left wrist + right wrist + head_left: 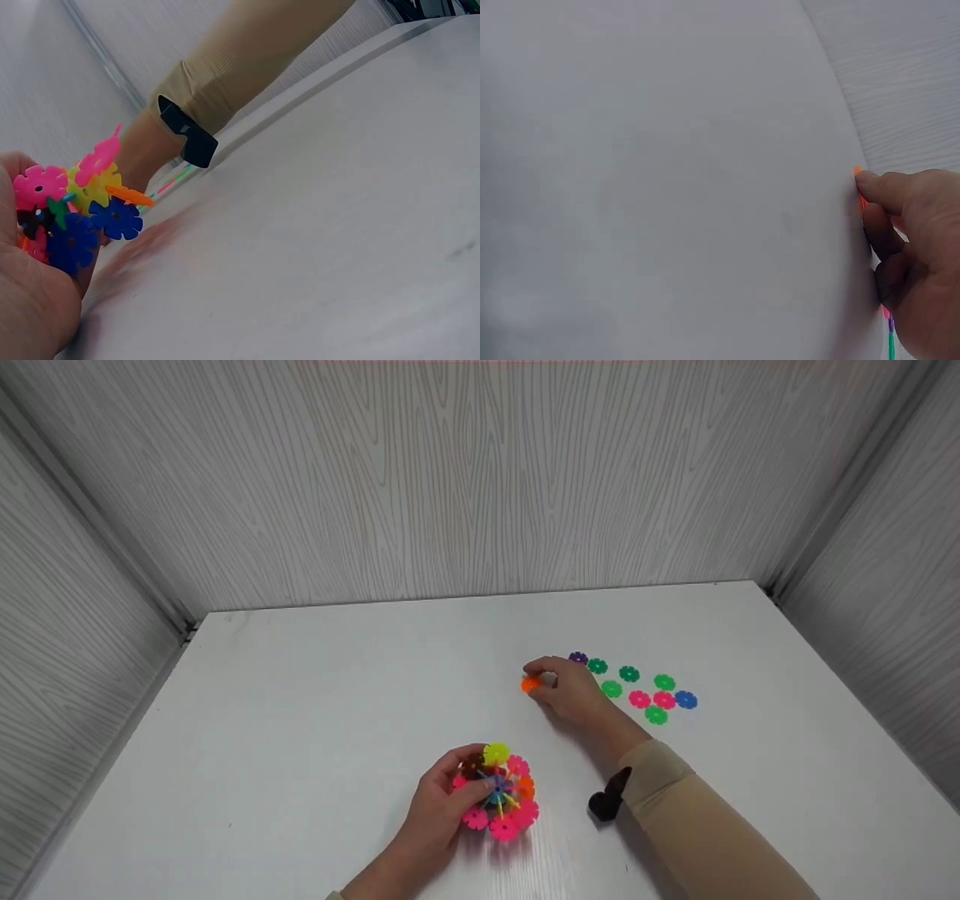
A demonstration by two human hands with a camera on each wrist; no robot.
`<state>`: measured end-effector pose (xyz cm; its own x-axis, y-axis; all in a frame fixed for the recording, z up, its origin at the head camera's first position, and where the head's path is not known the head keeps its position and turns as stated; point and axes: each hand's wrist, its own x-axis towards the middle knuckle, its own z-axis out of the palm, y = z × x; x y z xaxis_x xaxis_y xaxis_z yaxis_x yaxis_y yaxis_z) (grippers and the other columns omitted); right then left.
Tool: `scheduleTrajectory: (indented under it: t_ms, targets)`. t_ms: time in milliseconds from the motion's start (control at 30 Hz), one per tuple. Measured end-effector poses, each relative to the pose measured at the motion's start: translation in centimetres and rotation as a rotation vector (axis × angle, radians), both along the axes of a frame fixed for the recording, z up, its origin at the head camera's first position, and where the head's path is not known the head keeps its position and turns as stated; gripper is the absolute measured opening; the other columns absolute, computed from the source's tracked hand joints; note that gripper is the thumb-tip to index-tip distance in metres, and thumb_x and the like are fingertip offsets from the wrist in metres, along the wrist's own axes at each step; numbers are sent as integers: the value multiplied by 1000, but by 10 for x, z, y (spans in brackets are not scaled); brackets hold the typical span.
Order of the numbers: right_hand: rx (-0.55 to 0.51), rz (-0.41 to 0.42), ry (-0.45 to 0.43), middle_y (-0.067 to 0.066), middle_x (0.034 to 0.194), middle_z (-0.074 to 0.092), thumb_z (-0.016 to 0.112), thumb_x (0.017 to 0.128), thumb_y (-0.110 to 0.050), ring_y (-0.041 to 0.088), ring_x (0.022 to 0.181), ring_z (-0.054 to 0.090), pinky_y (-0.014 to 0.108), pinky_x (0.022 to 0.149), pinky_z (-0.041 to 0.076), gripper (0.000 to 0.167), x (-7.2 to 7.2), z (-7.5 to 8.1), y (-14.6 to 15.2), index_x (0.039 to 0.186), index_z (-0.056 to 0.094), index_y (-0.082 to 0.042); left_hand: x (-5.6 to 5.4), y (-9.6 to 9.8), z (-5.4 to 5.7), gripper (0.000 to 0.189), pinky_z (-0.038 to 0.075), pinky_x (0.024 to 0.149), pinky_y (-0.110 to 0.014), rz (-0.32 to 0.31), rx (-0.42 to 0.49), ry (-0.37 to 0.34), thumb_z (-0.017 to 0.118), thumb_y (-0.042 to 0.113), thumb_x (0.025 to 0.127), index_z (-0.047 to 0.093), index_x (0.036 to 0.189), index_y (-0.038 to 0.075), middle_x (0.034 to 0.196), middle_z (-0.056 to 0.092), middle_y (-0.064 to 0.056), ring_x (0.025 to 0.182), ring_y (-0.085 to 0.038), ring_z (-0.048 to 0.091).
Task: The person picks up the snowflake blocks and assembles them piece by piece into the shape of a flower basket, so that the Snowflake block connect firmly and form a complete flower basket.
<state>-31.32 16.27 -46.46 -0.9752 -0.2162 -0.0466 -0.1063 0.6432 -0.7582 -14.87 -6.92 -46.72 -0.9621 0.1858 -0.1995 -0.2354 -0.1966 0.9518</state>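
My left hand [439, 806] grips a cluster of interlocking plastic snowflake discs [504, 827], thumb across its blue centre. Pink, yellow, orange and dark discs stick out around it in the head view. In the left wrist view, dark blue discs [118, 217] also show, and part of the cluster is hidden by the palm. Farther out over the table, my right hand [574, 694] pinches a single orange snowflake disc [530, 684] between thumb and fingers. The right wrist view shows this orange disc [858, 174] nearly edge-on at the fingertips.
Right of my right hand lie several loose snowflake discs, among them a blue one [685, 700], a pink one [639, 699], a green one [656, 715] and a purple one [577, 658]. They lie flat on the white table [300, 712]. Wood-grained panels [480, 480] border the table.
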Motion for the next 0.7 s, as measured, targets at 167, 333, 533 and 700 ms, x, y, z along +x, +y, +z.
scheduleTrajectory:
  t_ms: [167, 333, 533, 700]
  targets:
    - [3, 20, -15, 2, 122, 68, 81, 96, -18, 23, 113, 62, 36, 98, 59, 32, 15, 2, 4, 128, 76, -20, -1, 0, -2, 59, 51, 109, -36, -7, 11, 17, 76, 7, 94, 55, 149, 11, 156, 49, -11, 146, -28, 46]
    - [-16, 51, -2, -4, 112, 70, 83, 95, -19, 20, 107, 64, 32, 91, 61, 24, 33, 2, 9, 118, 79, -25, -1, -1, -2, 61, 50, 110, -36, -7, -4, 46, 76, 5, 94, 53, 150, 11, 156, 48, -11, 149, -28, 42]
    - [-96, 87, -9, -6, 107, 72, 84, 94, -21, 19, 98, 68, 31, 81, 62, 26, 58, 10, 16, 119, 78, -22, -1, 0, -1, 62, 49, 110, -35, 11, -65, 47, 79, 9, 93, 54, 150, 14, 153, 50, -8, 148, -27, 43]
    - [-248, 165, -10, 2, 100, 74, 82, 96, -24, 24, 80, 74, 33, 73, 63, 28, 83, 25, 15, 119, 76, -11, -1, -1, -3, 59, 50, 110, -34, 16, -50, 79, 77, 10, 94, 54, 148, 11, 153, 50, -10, 147, -28, 43]
